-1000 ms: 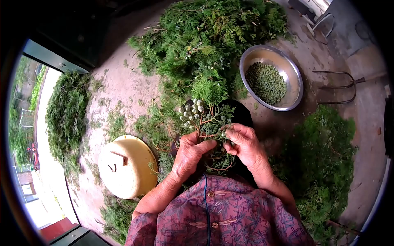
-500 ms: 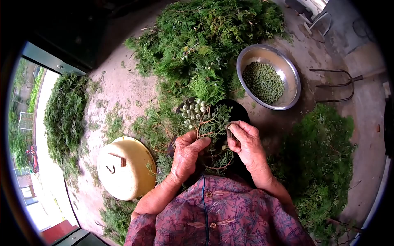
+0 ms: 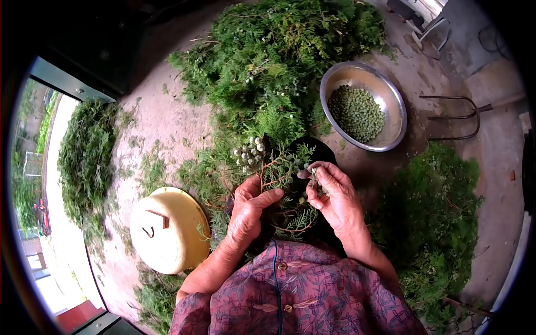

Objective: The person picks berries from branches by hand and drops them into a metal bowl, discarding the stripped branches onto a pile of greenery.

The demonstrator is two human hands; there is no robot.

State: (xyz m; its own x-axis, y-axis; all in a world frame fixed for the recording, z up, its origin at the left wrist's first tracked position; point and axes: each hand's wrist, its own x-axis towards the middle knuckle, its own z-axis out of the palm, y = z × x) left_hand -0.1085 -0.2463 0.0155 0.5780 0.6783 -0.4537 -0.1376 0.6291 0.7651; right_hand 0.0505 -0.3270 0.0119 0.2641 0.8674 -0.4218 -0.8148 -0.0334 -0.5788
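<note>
My left hand (image 3: pixel 248 206) is closed round the stems of a conifer branch (image 3: pixel 274 174) above my lap. A cluster of pale green cones (image 3: pixel 249 154) sits at the branch's upper left, beyond my fingers. Just right of the branch, my right hand (image 3: pixel 335 195) is curled with thumb and fingers pinched together. Small greenish cones (image 3: pixel 320 191) show in its fingers, partly hidden. Ahead to the right, a metal basin (image 3: pixel 397 125) holds many loose green cones (image 3: pixel 357 111).
A large heap of green branches (image 3: pixel 268 61) lies ahead, with more piles at left (image 3: pixel 86 156) and right (image 3: pixel 435 218). An overturned yellowish basin (image 3: pixel 167 234) rests on the floor to the left. A pitchfork (image 3: pixel 474 117) lies at far right.
The cone cluster and branch have shifted left and tilted in my left hand. My right fingers have drawn slightly away from the branch, and greenish cones now show in them.
</note>
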